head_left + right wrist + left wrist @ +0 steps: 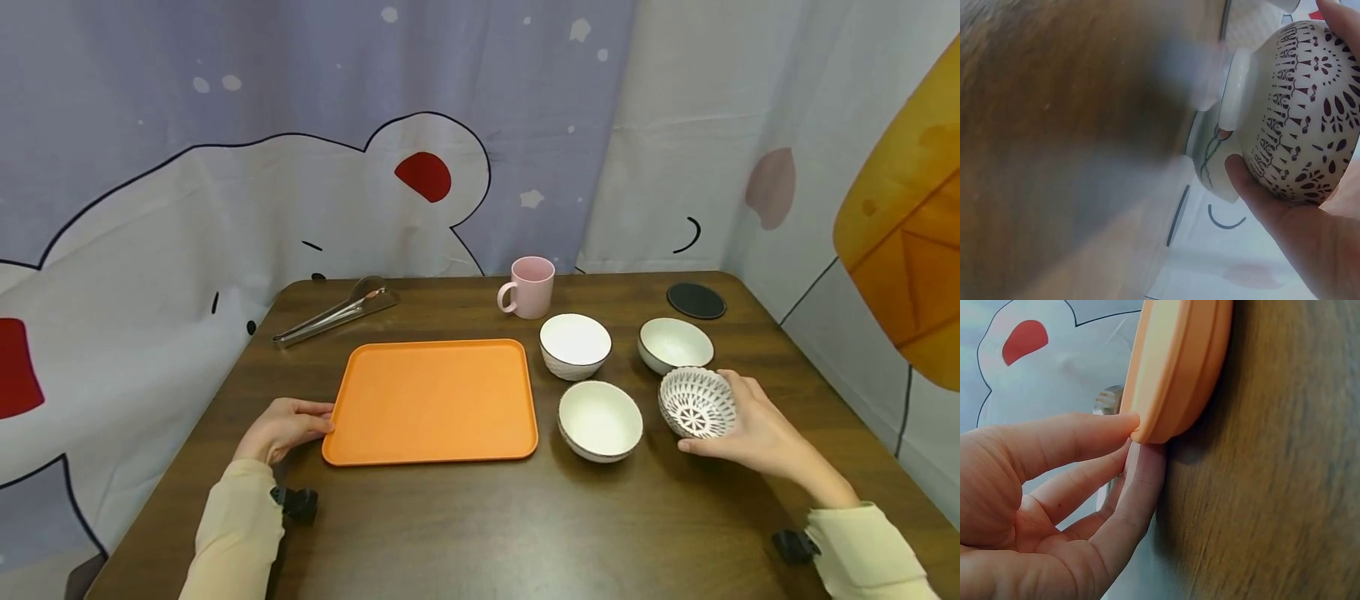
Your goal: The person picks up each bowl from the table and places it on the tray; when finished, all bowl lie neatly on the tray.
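My left hand (pixel 283 427) pinches the left rim of an orange tray (pixel 431 404), near its front corner. In the left wrist view the thumb lies on top of the tray's rim and fingers reach under it. My right hand (pixel 761 433) grips a patterned bowl (pixel 697 402) by its right side, thumb at the front. Dark petal-like marks cover this bowl's outside in the right wrist view, and its foot shows off the table. Just behind it stands a pale green bowl (pixel 675 344). To its left is a cream bowl (pixel 600 419), with a white textured bowl (pixel 575 343) farther back.
A pink mug (pixel 529 287) stands at the table's back edge, handle to the left. Metal tongs (pixel 335 315) lie at the back left. A round black coaster (pixel 696 300) is at the back right. Printed curtains (pixel 300 208) hang behind the wooden table (pixel 480 525).
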`<state>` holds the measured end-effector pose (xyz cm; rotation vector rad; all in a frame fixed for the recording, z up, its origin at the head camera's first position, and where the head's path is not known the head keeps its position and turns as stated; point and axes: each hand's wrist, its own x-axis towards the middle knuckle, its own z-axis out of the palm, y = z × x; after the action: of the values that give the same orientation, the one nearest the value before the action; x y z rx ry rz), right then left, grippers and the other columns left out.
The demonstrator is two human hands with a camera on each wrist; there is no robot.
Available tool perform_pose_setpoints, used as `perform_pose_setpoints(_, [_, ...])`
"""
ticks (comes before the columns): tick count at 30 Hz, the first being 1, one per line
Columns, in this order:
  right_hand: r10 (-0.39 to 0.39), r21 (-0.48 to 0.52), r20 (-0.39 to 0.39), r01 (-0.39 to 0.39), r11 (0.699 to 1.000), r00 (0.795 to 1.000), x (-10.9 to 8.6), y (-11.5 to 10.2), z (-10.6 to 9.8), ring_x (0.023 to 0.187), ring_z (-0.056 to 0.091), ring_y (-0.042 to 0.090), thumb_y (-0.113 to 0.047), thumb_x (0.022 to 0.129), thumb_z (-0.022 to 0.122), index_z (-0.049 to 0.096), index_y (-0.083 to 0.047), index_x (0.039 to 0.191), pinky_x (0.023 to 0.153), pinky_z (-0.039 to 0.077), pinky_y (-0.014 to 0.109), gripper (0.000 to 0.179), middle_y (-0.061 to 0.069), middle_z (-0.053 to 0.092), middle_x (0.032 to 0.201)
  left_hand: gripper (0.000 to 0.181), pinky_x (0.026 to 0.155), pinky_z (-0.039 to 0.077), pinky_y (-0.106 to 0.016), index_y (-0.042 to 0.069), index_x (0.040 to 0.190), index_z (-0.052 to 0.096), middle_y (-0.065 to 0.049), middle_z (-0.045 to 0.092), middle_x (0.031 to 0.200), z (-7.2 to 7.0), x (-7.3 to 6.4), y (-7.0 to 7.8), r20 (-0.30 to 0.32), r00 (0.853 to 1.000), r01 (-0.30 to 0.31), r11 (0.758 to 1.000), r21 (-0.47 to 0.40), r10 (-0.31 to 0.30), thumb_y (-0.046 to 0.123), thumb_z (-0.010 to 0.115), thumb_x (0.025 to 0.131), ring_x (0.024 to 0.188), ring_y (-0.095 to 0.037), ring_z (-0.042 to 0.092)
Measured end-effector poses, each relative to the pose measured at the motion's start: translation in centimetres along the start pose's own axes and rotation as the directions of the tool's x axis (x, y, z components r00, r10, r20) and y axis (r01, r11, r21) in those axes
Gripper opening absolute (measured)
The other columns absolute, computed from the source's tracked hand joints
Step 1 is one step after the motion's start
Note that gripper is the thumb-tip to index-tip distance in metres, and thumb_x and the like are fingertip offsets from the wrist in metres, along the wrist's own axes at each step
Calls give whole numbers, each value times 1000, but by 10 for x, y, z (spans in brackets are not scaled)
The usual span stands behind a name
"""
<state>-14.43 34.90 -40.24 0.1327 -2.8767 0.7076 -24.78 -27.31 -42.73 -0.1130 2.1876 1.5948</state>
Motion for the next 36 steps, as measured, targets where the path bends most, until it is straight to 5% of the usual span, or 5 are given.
perform_pose_setpoints(14, [-40, -5, 19, 40, 999, 999, 6, -22, -8, 106, 50, 47, -50, 59, 90, 26, 7, 144, 83, 46, 63, 121, 35, 37, 131, 58, 84, 58, -28, -20, 137, 40, -17, 67, 118, -2, -1, -3, 5, 1000, -7, 1000, -16, 8, -7, 66, 87, 93, -5, 65])
perform_pose_setpoints(19, [-57, -2, 19, 57, 998, 998, 11, -32, -11, 107, 50, 46, -50, 59, 90, 23, 7, 147, 85, 45, 62, 124, 34, 37, 131, 58, 86, 57, -30, -20, 137, 40, -26, 62, 125, 0, -2, -1, 1, 1000, -9, 1000, -10, 9, -7, 66, 87, 96, -7, 65])
perform_pose_setpoints(36, [-205, 44, 63, 202, 978, 977, 39, -74, -6, 109, 51, 34, -55, 53, 92, 35, 2, 141, 90, 46, 54, 119, 21, 49, 124, 56, 87, 57, -29, -19, 136, 42, -26, 62, 126, 1, -2, -4, -20, 1000, -21, 999, -25, 20, -6, 65, 87, 96, -7, 65])
